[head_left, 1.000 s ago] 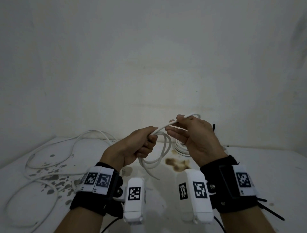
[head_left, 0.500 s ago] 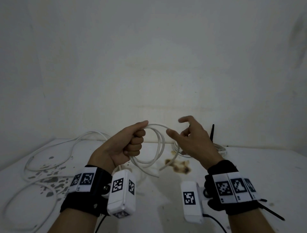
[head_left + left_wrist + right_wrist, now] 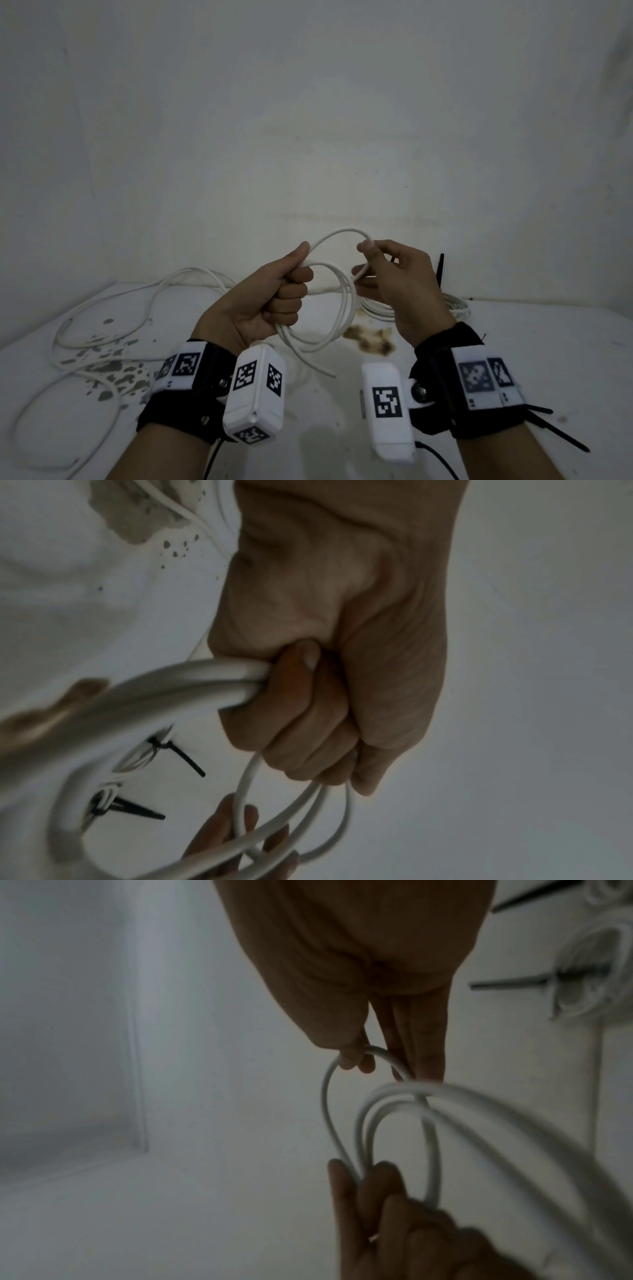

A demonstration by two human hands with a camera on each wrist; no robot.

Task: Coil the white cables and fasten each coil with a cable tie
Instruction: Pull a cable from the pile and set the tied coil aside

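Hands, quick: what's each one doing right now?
Left hand: fist closed round the white cable coil.
Right hand: thumb and fingers pinching the new loop of that cable.

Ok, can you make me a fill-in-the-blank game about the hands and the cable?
1. The left hand grips a coil of ____ cable.
2. The right hand pinches one ____ of cable between thumb and fingers.
3. The finished coils on the table are fastened with ____ ties.

Missing words: white; loop; black
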